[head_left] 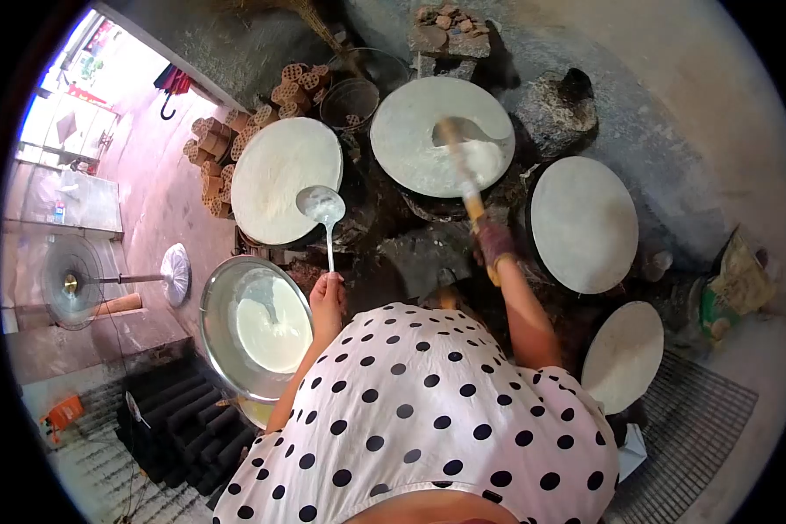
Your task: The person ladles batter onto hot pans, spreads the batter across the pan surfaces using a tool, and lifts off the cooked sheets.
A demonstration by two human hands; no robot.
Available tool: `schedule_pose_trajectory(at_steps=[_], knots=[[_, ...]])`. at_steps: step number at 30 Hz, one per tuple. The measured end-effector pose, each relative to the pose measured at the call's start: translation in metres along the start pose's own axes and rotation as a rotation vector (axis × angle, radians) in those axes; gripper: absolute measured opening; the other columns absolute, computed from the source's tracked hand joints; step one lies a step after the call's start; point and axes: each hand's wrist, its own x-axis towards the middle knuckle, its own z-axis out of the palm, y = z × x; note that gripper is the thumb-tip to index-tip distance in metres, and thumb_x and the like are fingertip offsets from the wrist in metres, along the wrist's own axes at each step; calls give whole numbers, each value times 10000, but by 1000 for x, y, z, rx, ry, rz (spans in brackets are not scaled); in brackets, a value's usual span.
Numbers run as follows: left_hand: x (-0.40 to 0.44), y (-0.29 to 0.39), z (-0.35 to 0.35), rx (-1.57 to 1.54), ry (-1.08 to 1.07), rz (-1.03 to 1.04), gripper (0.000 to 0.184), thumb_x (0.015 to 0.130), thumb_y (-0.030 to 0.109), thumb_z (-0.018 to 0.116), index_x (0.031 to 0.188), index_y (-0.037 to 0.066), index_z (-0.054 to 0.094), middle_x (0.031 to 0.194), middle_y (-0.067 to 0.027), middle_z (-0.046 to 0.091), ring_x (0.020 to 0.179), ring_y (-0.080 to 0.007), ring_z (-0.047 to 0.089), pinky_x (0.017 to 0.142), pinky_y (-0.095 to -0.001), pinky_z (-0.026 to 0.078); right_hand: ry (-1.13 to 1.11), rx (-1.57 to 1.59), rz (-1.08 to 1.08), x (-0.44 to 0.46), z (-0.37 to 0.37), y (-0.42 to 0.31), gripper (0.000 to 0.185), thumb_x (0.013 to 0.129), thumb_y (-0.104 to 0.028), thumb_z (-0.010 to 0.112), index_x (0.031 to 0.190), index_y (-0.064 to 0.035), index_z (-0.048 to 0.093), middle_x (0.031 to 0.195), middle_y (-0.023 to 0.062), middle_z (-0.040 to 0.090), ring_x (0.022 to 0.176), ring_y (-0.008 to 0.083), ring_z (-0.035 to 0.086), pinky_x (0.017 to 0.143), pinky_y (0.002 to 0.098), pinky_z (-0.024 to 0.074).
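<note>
My left hand (327,297) is wrapped round the handle of a metal ladle (321,206), its bowl over the right side of the left round griddle (275,166). That griddle is coated with a pale layer. In a dark red glove, my right hand (493,242) grips a long wooden-handled spreader (474,208), blurred by motion. Its far end lies over the top middle griddle (406,113), where a white pool of batter (483,161) sits at the right. Below my left hand, a wide metal basin (211,306) holds white batter (271,327).
Two more round griddles, the right one (585,225) and the lower right one (624,358), stand beside me. Perforated briquettes (214,166) are piled at the left; black ones (179,419) lie below. A fan (70,281) stands far left. A metal grate (694,428) lies lower right.
</note>
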Motion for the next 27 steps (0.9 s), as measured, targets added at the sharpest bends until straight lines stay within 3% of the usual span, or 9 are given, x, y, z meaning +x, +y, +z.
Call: schedule_pose_trajectory(at_steps=[3, 4, 10, 14, 16, 17, 22, 24, 27], knots=[[0, 0, 7, 13, -5, 20, 243, 991, 269, 491, 835, 88, 535, 540, 45, 387, 407, -47, 320, 372, -209, 244, -84, 46, -37, -1, 7, 49, 472, 868, -441, 513, 927, 0, 667, 738, 89, 658, 709, 226, 626, 633, 366, 458], [3, 0, 8, 12, -9, 29, 243, 991, 269, 491, 835, 88, 535, 540, 45, 387, 407, -47, 320, 372, -209, 244, -28, 15, 27, 8, -12, 54, 431, 894, -416, 484, 865, -14, 637, 642, 96, 600, 557, 219, 576, 515, 366, 436], [2, 0, 8, 8, -13, 23, 242, 988, 278, 497, 847, 85, 536, 554, 52, 384, 416, -42, 315, 370, -206, 241, 152, 358, 270, 37, -59, -60, 413, 887, -413, 519, 673, -63, 562, 508, 60, 514, 353, 191, 447, 372, 378, 323], [-6, 11, 11, -7, -12, 2, 235, 989, 271, 494, 842, 92, 535, 551, 47, 384, 408, -45, 305, 366, -208, 231, 109, 109, -97, 24, -38, -54, 329, 908, -364, 495, 950, -73, 642, 797, 106, 664, 674, 268, 630, 610, 401, 470], [-4, 4, 6, -31, 17, 7, 230, 989, 266, 494, 840, 95, 535, 546, 46, 378, 405, -49, 298, 364, -212, 222, 513, -35, -470, 2, -10, -23, 397, 918, -378, 469, 1231, -162, 583, 1128, 121, 649, 974, 314, 628, 811, 422, 477], [-5, 1, 1, -28, 22, 9, 232, 990, 266, 493, 839, 94, 535, 545, 47, 376, 406, -49, 298, 366, -212, 220, 572, -112, -350, -8, -3, -17, 516, 924, -458, 459, 1356, -177, 482, 1206, 164, 601, 1123, 345, 553, 934, 413, 414], [-2, -1, -11, 15, -12, 38, 245, 989, 275, 495, 832, 92, 535, 543, 48, 380, 413, -46, 304, 373, -210, 232, 387, -202, -159, 6, 23, -58, 450, 943, -383, 445, 1322, -155, 522, 1284, 178, 555, 1174, 363, 523, 991, 409, 400], [-5, 5, -7, 19, 4, 1, 246, 987, 284, 498, 833, 95, 534, 546, 51, 384, 412, -44, 306, 372, -209, 235, 88, -74, -434, 62, 38, -34, 451, 934, -395, 461, 1308, -154, 535, 1300, 165, 550, 1200, 336, 512, 1007, 393, 385], [-4, 6, -8, 3, -29, -14, 247, 990, 290, 491, 841, 98, 535, 554, 46, 395, 416, -49, 323, 375, -208, 247, 362, -38, -456, 33, 15, -38, 443, 903, -401, 500, 1272, -168, 575, 1231, 183, 583, 1105, 390, 551, 956, 437, 425]])
